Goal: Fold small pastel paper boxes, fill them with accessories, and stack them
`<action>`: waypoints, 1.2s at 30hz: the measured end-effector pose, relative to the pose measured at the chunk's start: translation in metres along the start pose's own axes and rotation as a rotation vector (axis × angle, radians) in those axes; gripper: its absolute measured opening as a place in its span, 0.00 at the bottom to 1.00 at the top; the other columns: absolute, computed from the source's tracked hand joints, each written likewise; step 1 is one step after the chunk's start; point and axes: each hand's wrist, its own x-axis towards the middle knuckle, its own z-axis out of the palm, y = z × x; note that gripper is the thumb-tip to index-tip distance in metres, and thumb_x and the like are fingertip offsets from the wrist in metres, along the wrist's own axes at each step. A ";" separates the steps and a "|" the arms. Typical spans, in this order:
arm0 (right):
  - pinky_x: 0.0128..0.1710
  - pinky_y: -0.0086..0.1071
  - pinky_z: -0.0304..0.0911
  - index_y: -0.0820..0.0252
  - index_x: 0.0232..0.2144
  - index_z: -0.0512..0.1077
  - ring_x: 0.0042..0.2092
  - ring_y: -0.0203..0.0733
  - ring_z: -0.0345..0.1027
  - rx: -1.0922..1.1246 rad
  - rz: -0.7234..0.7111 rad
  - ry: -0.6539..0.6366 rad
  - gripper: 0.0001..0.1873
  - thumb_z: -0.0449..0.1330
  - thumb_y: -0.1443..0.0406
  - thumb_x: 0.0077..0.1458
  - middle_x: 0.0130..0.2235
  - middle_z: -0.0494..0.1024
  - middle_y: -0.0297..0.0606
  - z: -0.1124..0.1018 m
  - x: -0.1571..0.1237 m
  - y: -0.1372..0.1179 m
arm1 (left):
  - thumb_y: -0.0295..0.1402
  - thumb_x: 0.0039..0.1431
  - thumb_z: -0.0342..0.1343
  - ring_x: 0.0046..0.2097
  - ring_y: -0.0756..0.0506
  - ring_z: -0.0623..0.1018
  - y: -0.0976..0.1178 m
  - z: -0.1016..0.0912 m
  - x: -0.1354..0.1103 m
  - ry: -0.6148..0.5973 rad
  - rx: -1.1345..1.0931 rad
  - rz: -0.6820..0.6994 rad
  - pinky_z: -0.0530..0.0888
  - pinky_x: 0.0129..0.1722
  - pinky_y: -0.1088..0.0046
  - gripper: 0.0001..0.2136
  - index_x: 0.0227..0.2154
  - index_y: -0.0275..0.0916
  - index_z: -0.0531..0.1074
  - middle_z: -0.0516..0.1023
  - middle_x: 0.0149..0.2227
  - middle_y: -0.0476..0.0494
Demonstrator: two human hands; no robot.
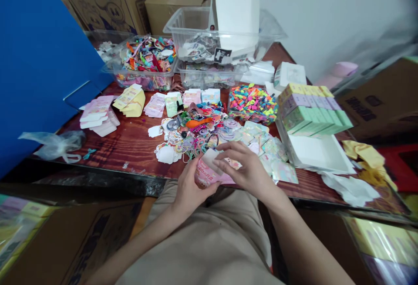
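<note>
Close to the table's front edge, my left hand (192, 187) grips a small pink printed box (206, 172) by its sides. My right hand (240, 163) curves over the box's right side, fingers bent at a pale flap or card at its top; whether it pinches something there is hidden. Just beyond lies a mixed pile of hair ties and small trinkets (196, 128). Shiny clear packets (264, 143) spread to the right of that pile. Pink flat cartons (99, 113) and yellow flat cartons (132, 100) lie stacked at the left.
A tub of bright small pieces (253, 104) stands behind the packets. At right, a white tray (321, 152) holds rows of coloured boxes (313, 106). Clear bins (225, 36) line the back. A plastic bag (62, 143) lies at left, beside a blue panel (35, 58).
</note>
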 end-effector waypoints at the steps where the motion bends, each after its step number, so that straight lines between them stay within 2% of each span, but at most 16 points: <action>1: 0.47 0.39 0.65 0.56 0.34 0.77 0.46 0.46 0.72 -0.026 -0.040 -0.015 0.07 0.62 0.59 0.60 0.43 0.79 0.41 -0.002 0.002 0.002 | 0.37 0.51 0.66 0.56 0.39 0.76 0.000 -0.001 0.001 0.007 0.018 0.023 0.74 0.54 0.60 0.33 0.59 0.39 0.62 0.75 0.55 0.35; 3: 0.46 0.38 0.65 0.56 0.35 0.78 0.44 0.45 0.73 -0.030 -0.038 0.019 0.09 0.61 0.59 0.61 0.41 0.80 0.41 -0.010 0.010 0.015 | 0.37 0.51 0.66 0.55 0.39 0.76 -0.001 -0.002 0.002 0.009 0.045 0.054 0.74 0.54 0.61 0.33 0.59 0.39 0.63 0.75 0.54 0.35; 5: 0.42 0.36 0.66 0.57 0.34 0.78 0.39 0.43 0.73 -0.068 0.044 0.143 0.11 0.59 0.58 0.62 0.36 0.80 0.40 -0.022 0.023 0.039 | 0.37 0.50 0.67 0.54 0.39 0.77 -0.002 -0.003 0.003 0.001 0.041 0.057 0.75 0.53 0.61 0.32 0.58 0.38 0.63 0.76 0.54 0.34; 7: 0.39 0.36 0.65 0.58 0.33 0.78 0.35 0.44 0.71 -0.212 0.167 0.314 0.12 0.59 0.57 0.61 0.33 0.79 0.40 -0.038 0.042 0.070 | 0.37 0.50 0.67 0.54 0.38 0.77 -0.002 -0.003 0.004 -0.008 0.024 0.052 0.75 0.53 0.62 0.33 0.58 0.37 0.64 0.76 0.55 0.33; 9: 0.41 0.38 0.64 0.61 0.35 0.80 0.36 0.46 0.70 -0.435 0.310 0.403 0.11 0.59 0.61 0.58 0.34 0.78 0.43 -0.057 0.064 0.103 | 0.37 0.50 0.67 0.55 0.38 0.77 -0.002 -0.004 0.003 -0.032 0.016 0.053 0.75 0.54 0.61 0.33 0.58 0.36 0.63 0.75 0.55 0.33; 12: 0.44 0.40 0.63 0.63 0.41 0.80 0.41 0.51 0.69 -0.692 0.466 0.351 0.15 0.57 0.66 0.56 0.40 0.77 0.49 -0.079 0.094 0.138 | 0.37 0.50 0.67 0.57 0.38 0.76 -0.002 -0.004 0.001 -0.071 0.026 0.062 0.75 0.55 0.60 0.34 0.59 0.38 0.62 0.74 0.57 0.33; 15: 0.48 0.41 0.61 0.62 0.50 0.78 0.47 0.54 0.67 -0.800 0.479 0.238 0.20 0.57 0.68 0.55 0.48 0.74 0.53 -0.089 0.116 0.153 | 0.37 0.49 0.67 0.56 0.37 0.76 -0.002 -0.005 0.000 -0.076 0.042 0.086 0.75 0.54 0.60 0.34 0.59 0.38 0.62 0.75 0.56 0.32; 18: 0.49 0.41 0.61 0.62 0.46 0.79 0.51 0.57 0.66 -0.805 0.494 0.157 0.18 0.57 0.69 0.54 0.50 0.73 0.55 -0.091 0.129 0.159 | 0.38 0.49 0.68 0.55 0.38 0.77 -0.003 -0.005 0.001 -0.084 0.039 0.105 0.76 0.52 0.62 0.34 0.59 0.38 0.63 0.75 0.55 0.33; 22: 0.48 0.42 0.63 0.66 0.35 0.81 0.47 0.56 0.69 -0.722 0.520 0.176 0.12 0.58 0.71 0.52 0.43 0.78 0.54 -0.095 0.136 0.165 | 0.38 0.49 0.68 0.55 0.38 0.77 -0.006 -0.005 0.001 -0.079 0.043 0.109 0.76 0.53 0.62 0.34 0.59 0.39 0.63 0.75 0.55 0.34; 27: 0.36 0.37 0.66 0.67 0.27 0.79 0.32 0.45 0.71 -0.493 0.568 0.324 0.06 0.63 0.67 0.49 0.27 0.78 0.42 -0.109 0.138 0.168 | 0.38 0.48 0.68 0.55 0.38 0.77 -0.009 -0.003 0.001 -0.076 0.044 0.081 0.76 0.53 0.61 0.34 0.58 0.38 0.63 0.76 0.55 0.34; 30: 0.28 0.34 0.67 0.66 0.24 0.76 0.25 0.39 0.67 -0.328 0.583 0.399 0.10 0.68 0.63 0.46 0.21 0.73 0.36 -0.113 0.135 0.164 | 0.39 0.47 0.68 0.55 0.38 0.77 -0.008 0.000 0.001 -0.079 0.012 0.061 0.76 0.53 0.60 0.34 0.57 0.39 0.63 0.76 0.55 0.34; 33: 0.26 0.32 0.68 0.63 0.21 0.73 0.24 0.35 0.66 -0.166 0.578 0.443 0.15 0.72 0.58 0.41 0.20 0.72 0.33 -0.111 0.126 0.150 | 0.39 0.48 0.68 0.56 0.38 0.77 -0.007 0.003 0.001 -0.084 -0.021 0.040 0.76 0.53 0.59 0.34 0.58 0.39 0.63 0.75 0.56 0.33; 36: 0.26 0.31 0.70 0.61 0.21 0.74 0.24 0.34 0.67 0.234 0.578 0.406 0.18 0.75 0.56 0.33 0.22 0.74 0.33 -0.102 0.110 0.125 | 0.38 0.50 0.67 0.56 0.38 0.76 -0.005 0.005 0.003 -0.084 -0.032 0.030 0.75 0.54 0.59 0.34 0.59 0.38 0.62 0.74 0.57 0.33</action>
